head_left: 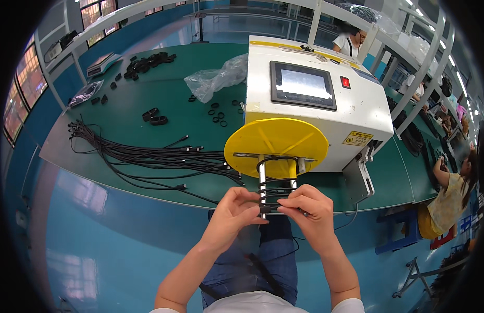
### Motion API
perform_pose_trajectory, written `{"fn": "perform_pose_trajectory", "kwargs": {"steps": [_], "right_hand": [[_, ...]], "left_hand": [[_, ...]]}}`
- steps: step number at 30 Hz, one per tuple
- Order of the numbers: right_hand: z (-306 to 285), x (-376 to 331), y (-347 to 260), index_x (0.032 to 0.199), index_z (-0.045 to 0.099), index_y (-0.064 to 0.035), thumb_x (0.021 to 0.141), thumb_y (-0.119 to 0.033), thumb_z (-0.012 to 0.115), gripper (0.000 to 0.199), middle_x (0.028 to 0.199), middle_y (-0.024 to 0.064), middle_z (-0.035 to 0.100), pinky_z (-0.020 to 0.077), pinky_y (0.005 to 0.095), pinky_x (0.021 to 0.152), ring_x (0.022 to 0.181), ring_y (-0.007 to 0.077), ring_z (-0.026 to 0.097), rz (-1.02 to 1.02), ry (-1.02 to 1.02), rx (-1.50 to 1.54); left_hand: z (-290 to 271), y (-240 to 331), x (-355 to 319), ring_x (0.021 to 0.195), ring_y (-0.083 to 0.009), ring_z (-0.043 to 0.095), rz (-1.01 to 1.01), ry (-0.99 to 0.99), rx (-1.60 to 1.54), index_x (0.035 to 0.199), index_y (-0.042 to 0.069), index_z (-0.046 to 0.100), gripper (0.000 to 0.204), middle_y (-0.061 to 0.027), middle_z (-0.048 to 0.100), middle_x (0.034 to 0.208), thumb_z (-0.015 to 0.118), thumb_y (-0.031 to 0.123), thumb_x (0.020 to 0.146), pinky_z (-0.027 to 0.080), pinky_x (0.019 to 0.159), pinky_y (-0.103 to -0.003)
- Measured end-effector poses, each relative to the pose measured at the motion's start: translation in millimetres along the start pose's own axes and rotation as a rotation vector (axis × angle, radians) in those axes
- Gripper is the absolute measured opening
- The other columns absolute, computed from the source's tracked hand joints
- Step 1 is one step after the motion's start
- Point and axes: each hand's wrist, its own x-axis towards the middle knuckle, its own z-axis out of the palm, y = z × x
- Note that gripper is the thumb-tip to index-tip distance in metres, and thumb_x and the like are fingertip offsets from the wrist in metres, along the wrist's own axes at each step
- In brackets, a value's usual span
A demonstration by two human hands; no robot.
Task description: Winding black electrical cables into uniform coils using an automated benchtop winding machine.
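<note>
A black cable (276,181) is wound in several loops around two metal posts that stick out from a yellow disc (276,135). My left hand (232,216) is closed at the left post (262,180), with fingertips and thumb on the cable there. My right hand (311,213) pinches the cable in front of the right post, its fingertips close to the left ones. Between the two hands a short, thicker black piece shows, partly hidden by fingers. One length of cable hangs below the right hand. The disc sits on the front of a white machine (325,133) with a screen.
Left of the disc, a bundle of black cables (137,151) lies along the green table (148,94). Black rings (218,117), a pile of black pieces (148,63) and a clear plastic bag (216,78) are farther back. A metal bracket (359,177) juts out at the machine's right. Other people sit at right.
</note>
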Motion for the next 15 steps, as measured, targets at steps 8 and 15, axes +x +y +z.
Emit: {"fn": "perform_pose_trajectory", "kwargs": {"steps": [8,15], "right_hand": [[-6.9,5.2,6.1,0.084,0.07,-0.0031,0.067,0.002,0.076,0.018,0.075,0.0055,0.057,0.0406,0.0247,0.051,0.062,0.014,0.053,-0.166,-0.062,-0.048],[-10.8,5.8,1.6,0.087,0.069,-0.0039,0.066,0.003,0.075,0.023,0.08,0.0066,0.056,0.0408,0.025,0.05,0.06,0.0155,0.053,-0.195,-0.121,-0.155]], "left_hand": [[12.7,13.1,0.6,0.11,-0.0263,0.059,-0.195,-0.086,-0.157,0.124,-0.007,0.045,0.037,-0.0187,0.056,0.122,0.045,0.019,0.098,0.051,0.094,-0.042],[20.7,14.4,11.1,0.102,-0.026,0.063,-0.256,0.058,-0.077,0.117,-0.008,0.052,0.034,-0.0172,0.061,0.113,0.04,0.019,0.101,0.052,0.092,-0.039]]}}
